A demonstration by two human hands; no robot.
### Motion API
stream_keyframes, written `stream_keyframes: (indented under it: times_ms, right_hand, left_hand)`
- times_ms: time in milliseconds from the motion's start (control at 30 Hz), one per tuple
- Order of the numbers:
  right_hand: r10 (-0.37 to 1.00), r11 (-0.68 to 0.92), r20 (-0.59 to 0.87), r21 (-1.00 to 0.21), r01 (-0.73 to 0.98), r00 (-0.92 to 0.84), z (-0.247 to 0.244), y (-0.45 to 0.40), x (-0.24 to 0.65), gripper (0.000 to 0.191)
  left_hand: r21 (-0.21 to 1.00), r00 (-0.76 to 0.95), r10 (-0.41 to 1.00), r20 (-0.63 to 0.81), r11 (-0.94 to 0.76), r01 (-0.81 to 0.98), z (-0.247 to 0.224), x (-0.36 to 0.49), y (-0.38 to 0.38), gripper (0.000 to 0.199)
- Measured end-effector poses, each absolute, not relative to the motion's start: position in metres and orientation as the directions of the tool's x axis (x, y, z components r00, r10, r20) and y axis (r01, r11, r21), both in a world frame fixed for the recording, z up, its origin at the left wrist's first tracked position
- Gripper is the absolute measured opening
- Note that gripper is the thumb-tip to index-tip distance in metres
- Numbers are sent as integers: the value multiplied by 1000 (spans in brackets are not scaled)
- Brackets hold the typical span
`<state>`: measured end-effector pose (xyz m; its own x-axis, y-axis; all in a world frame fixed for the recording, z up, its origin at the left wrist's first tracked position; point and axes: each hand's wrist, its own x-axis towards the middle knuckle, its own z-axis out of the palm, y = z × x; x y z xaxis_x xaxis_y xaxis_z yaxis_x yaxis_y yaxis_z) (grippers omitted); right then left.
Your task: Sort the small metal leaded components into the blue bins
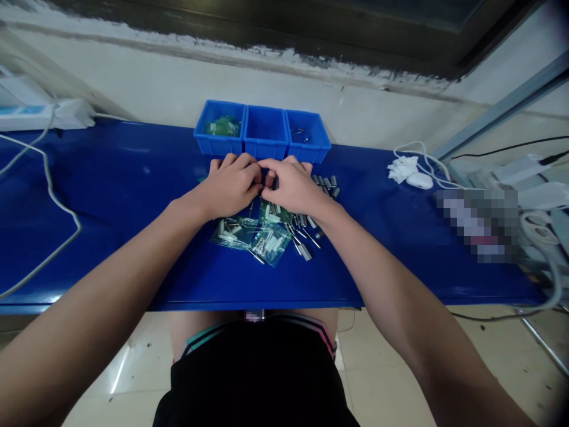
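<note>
Above the parts on the table, my left hand (pixel 232 182) and my right hand (pixel 293 185) meet with curled fingers. Both are closed at the fingertips; what they hold, if anything, is hidden. Beneath and in front of them lie small clear plastic bags (pixel 270 242) with white and metal pieces inside. Several loose metal pins and hexagonal metal pieces (pixel 304 252) are spread beside the bags, partly under my right hand and wrist. More short metal cylinders (pixel 326 181) show past the right hand.
Three joined blue bins stand behind my hands: the left bin (pixel 221 145) holds greenish bags, the middle bin (pixel 265 149) shows nothing inside, the right bin (pixel 309 153) a few metal pins. A white cable (pixel 53 184) crosses the left side; crumpled tissue (pixel 402 169) lies right.
</note>
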<state>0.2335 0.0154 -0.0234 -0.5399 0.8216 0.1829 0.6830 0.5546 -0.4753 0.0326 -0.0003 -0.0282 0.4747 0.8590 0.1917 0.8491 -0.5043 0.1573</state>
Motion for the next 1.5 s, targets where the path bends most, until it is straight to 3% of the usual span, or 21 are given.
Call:
stream_keyframes:
  times_ms: [400,600,900,1000,1233,1367,1500]
  right_hand:
    - [854,520,316,-554,650,-414,-15,15,237,49]
    - [837,547,376,-585,599,-398,-15,20,238,46]
    - [749,663,438,-485,571,-497,-11,14,240,48]
    - [767,642,420,-521,563,-486,-10,14,240,47]
    - [910,416,389,-847,331,-145,-10,30,246,19]
    - [963,253,266,-951,177,50,-8,40,257,32]
    - [965,147,185,-969,199,187,-9,48,272,43]
  left_hand:
    - [145,488,830,270,-536,832,-25,30,1,22]
    - [266,429,798,423,-562,783,-16,30,3,24]
    - [320,392,795,463,-563,762,-11,35,1,31]
    - [311,373,797,475,-549,776,-10,35,0,37]
    - [253,384,827,411,-508,823,-6,30,-2,40]
    - [246,395,831,392,-508,825,-5,32,-3,35]
    - [215,400,830,389,-504,837,-3,33,-4,36]
